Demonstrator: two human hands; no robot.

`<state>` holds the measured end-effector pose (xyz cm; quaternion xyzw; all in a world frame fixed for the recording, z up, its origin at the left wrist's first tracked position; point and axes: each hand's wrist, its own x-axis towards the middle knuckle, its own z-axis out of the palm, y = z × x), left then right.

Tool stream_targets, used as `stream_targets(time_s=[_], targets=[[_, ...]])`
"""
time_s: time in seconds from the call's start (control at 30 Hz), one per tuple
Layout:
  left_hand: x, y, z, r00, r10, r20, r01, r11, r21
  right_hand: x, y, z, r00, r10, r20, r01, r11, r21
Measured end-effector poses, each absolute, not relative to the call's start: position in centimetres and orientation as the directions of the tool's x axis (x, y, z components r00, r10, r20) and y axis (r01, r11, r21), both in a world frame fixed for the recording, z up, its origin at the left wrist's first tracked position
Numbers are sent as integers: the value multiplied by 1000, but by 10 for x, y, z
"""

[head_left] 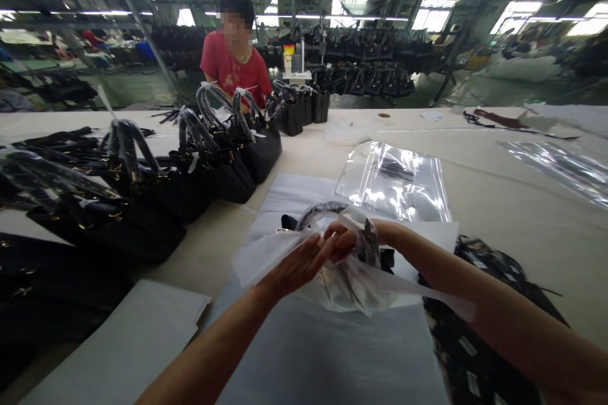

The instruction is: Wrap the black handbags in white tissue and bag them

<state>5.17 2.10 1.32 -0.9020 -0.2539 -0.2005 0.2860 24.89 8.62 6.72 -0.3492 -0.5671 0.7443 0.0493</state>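
Tissue (351,291) is draping around the bag (369,243), which is resting on a pale sheet (370,354) at the near middle of the desk (494,202). You are holding your hands together over it: your left hand (299,262) is laying its extended fingers against your right hand (344,242), whose fingers are bending between the handles (319,209). Whether either is pinching the tissue, you cannot tell from this view. Clear plastic (399,183) is lying just beyond, on the far side. To your left, black bags (259,149) are standing in a row, with white paper (128,335) lying nearer you. A black pile (479,310) is lying under your right forearm. At the far left, a co-worker (232,69) is standing behind the desk.
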Motion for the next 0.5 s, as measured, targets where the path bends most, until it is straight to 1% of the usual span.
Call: stream_targets(time_s=[0.07, 0.1, 0.13, 0.17, 0.23, 0.3, 0.37, 0.4, 0.47, 0.5], targets=[[50, 23, 7, 819, 364, 444, 550, -719, -425, 251, 84, 70, -711, 512, -482, 294, -406, -865], [49, 23, 4, 842, 358, 404, 521, -733, -437, 253, 82, 72, -675, 565, -475, 273, -408, -871], [48, 22, 1, 858, 351, 374, 499, -742, -448, 256, 80, 74, -626, 639, -447, 254, -376, -891], [46, 22, -2, 865, 346, 363, 489, -741, -460, 261, 77, 76, -566, 725, -392, 246, -305, -920], [46, 21, -8, 856, 329, 398, 501, -717, -484, 276, 67, 80, -405, 892, -199, 257, -98, -961], [46, 21, -12, 843, 312, 438, 515, -701, -493, 301, 48, 83, -193, 981, 20, 282, 75, -957], [46, 20, -13, 841, 280, 462, 501, -725, -472, 334, 18, 81, 53, 983, 178, 331, 151, -932], [46, 20, -13, 839, 257, 480, 488, -747, -452, 353, -1, 78, 174, 958, 227, 371, 150, -916], [46, 22, -15, 819, 216, 532, 472, -780, -411, 392, -43, 67, 380, 880, 284, 470, 80, -879], [45, 24, -16, 811, 203, 548, 467, -789, -400, 413, -65, 58, 468, 834, 291, 513, 11, -858]])
